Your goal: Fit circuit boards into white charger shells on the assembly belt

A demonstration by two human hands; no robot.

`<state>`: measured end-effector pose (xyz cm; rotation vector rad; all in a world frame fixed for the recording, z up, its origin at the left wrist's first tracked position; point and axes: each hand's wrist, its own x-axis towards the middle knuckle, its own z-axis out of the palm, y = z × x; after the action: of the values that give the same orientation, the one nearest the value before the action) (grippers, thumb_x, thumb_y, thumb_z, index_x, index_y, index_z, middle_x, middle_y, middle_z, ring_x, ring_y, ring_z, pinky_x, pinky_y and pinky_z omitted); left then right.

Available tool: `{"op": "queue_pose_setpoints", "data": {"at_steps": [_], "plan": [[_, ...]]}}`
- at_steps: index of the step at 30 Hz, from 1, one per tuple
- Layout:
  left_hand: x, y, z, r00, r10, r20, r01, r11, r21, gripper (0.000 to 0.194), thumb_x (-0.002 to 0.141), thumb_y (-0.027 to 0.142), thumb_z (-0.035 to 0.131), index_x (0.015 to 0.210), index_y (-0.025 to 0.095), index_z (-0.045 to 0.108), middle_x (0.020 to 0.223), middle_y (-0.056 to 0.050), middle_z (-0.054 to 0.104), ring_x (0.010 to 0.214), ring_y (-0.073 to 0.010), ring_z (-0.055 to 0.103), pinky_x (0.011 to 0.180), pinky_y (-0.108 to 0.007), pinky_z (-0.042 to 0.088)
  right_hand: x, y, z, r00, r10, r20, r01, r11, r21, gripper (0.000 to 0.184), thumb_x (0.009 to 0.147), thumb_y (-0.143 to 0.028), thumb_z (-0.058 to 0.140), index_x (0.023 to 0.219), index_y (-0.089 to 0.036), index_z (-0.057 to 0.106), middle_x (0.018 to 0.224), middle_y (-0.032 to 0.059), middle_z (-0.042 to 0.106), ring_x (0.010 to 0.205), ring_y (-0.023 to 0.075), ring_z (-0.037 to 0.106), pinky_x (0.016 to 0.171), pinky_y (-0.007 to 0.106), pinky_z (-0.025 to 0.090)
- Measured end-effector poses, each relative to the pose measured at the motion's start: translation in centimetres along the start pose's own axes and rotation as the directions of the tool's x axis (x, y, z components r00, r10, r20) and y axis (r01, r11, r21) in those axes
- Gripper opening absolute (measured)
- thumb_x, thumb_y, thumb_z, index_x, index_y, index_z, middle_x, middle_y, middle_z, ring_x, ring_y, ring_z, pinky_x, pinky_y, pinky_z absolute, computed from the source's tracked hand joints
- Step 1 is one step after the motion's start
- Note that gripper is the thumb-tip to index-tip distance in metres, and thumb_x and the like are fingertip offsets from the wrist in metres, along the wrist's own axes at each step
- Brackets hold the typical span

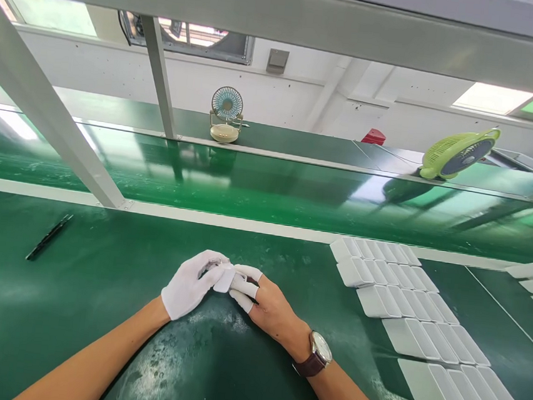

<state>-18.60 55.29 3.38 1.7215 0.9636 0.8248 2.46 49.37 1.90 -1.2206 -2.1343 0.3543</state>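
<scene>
My left hand (194, 283), in a white glove, meets my right hand (257, 296) low over the green table. White covers sit on the right hand's fingers, and a watch is strapped at that wrist. Between both hands is a small white plastic piece (224, 279), gripped by the fingers of each. Its exact kind is not clear, since fingertips cover much of it. To the right, several rows of white rectangular plastic pieces (402, 302) lie overlapping on the table.
A dark thin tool (49, 237) lies at the left. Beyond a white rail runs a green conveyor belt (267, 190). On the far ledge stand a small fan (227, 109) and a green fan (459, 154). A slanted post (59, 98) rises at the left.
</scene>
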Motion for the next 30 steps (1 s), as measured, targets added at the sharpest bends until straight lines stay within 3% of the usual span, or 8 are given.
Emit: {"op": "queue_pose_setpoints", "data": {"at_steps": [5,10,12,14,17,20,26,30], "plan": [[0.1,-0.5,-0.2,0.993,0.054,-0.1,-0.058,0.997,-0.041,0.032,0.1,0.039,0.045,0.121,0.021,0.06,0.116,-0.008,0.071,0.103,-0.0209,0.068,0.096,-0.038,0.054,0.1,-0.3,-0.7,0.972,0.046,-0.231,-0.044,0.999,0.014,0.035,0.095,-0.02,0.059,0.125,-0.036,0.067,0.129,0.0063,0.063,0.099,0.0194,0.07,0.089,0.035,0.062],[0.3,-1.2,0.1,0.996,0.059,-0.072,-0.062,0.997,-0.044,0.035,0.101,0.04,0.043,0.125,0.02,0.057,0.117,-0.01,0.07,0.107,-0.0229,0.066,0.097,-0.042,0.054,0.4,0.1,-0.7,0.995,0.055,-0.08,-0.05,0.997,0.066,0.033,0.095,-0.02,0.058,0.122,-0.036,0.068,0.124,0.0048,0.067,0.105,0.0208,0.069,0.091,0.037,0.061],[0.3,-1.3,0.5,0.995,0.071,-0.065,-0.073,0.997,-0.034,0.036,0.096,0.038,0.05,0.127,0.021,0.055,0.118,-0.011,0.068,0.107,-0.0238,0.065,0.095,-0.043,0.055,0.6,0.3,-0.4,0.985,0.128,-0.112,-0.107,0.978,0.18,0.027,0.095,-0.024,0.059,0.117,-0.035,0.07,0.122,0.0044,0.068,0.106,0.0209,0.069,0.093,0.038,0.06],[0.3,-1.4,1.0,0.992,0.106,-0.074,-0.104,0.994,0.029,0.049,0.085,0.034,0.066,0.13,0.022,0.052,0.12,-0.01,0.065,0.103,-0.0243,0.065,0.09,-0.043,0.056,0.8,0.5,0.0,0.941,0.303,-0.153,-0.215,0.88,0.423,0.024,0.095,-0.033,0.06,0.117,-0.032,0.069,0.119,0.005,0.07,0.104,0.0215,0.069,0.087,0.037,0.062],[0.2,-1.2,2.1,0.97,0.23,-0.081,-0.215,0.962,0.169,0.07,0.069,0.024,0.08,0.133,0.025,0.05,0.126,-0.01,0.06,0.096,-0.0228,0.064,0.084,-0.042,0.058,1.0,0.3,0.3,0.834,0.552,0.004,-0.335,0.499,0.799,0.035,0.093,-0.046,0.06,0.119,-0.024,0.065,0.115,0.008,0.072,0.095,0.0237,0.072,0.072,0.037,0.064],[0.0,-0.7,3.0,0.92,0.377,-0.103,-0.342,0.905,0.254,0.057,0.079,0.023,0.075,0.13,0.026,0.052,0.129,-0.011,0.058,0.106,-0.0245,0.063,0.087,-0.041,0.059,1.1,-0.3,0.3,0.792,0.58,0.191,-0.369,0.205,0.907,0.037,0.09,-0.05,0.063,0.111,-0.02,0.068,0.106,0.0084,0.074,0.092,0.0252,0.072,0.072,0.039,0.064],[-0.1,-0.4,3.2,0.896,0.43,-0.112,-0.384,0.876,0.293,0.047,0.09,0.027,0.067,0.135,0.029,0.053,0.125,-0.01,0.062,0.108,-0.0229,0.064,0.091,-0.041,0.058,1.3,-1.2,0.1,0.784,0.56,0.266,-0.365,0.07,0.928,0.03,0.087,-0.046,0.068,0.101,-0.02,0.071,0.1,0.0063,0.074,0.09,0.0245,0.071,0.071,0.039,0.064],[-0.1,-0.4,2.9,0.928,0.357,-0.108,-0.331,0.922,0.203,0.044,0.086,0.029,0.07,0.129,0.027,0.058,0.128,-0.01,0.062,0.111,-0.0241,0.063,0.094,-0.041,0.057,1.3,-0.9,0.4,0.801,0.556,0.224,-0.352,0.134,0.926,0.036,0.089,-0.05,0.065,0.106,-0.019,0.07,0.1,0.0079,0.073,0.088,0.0245,0.072,0.069,0.039,0.064]]}}
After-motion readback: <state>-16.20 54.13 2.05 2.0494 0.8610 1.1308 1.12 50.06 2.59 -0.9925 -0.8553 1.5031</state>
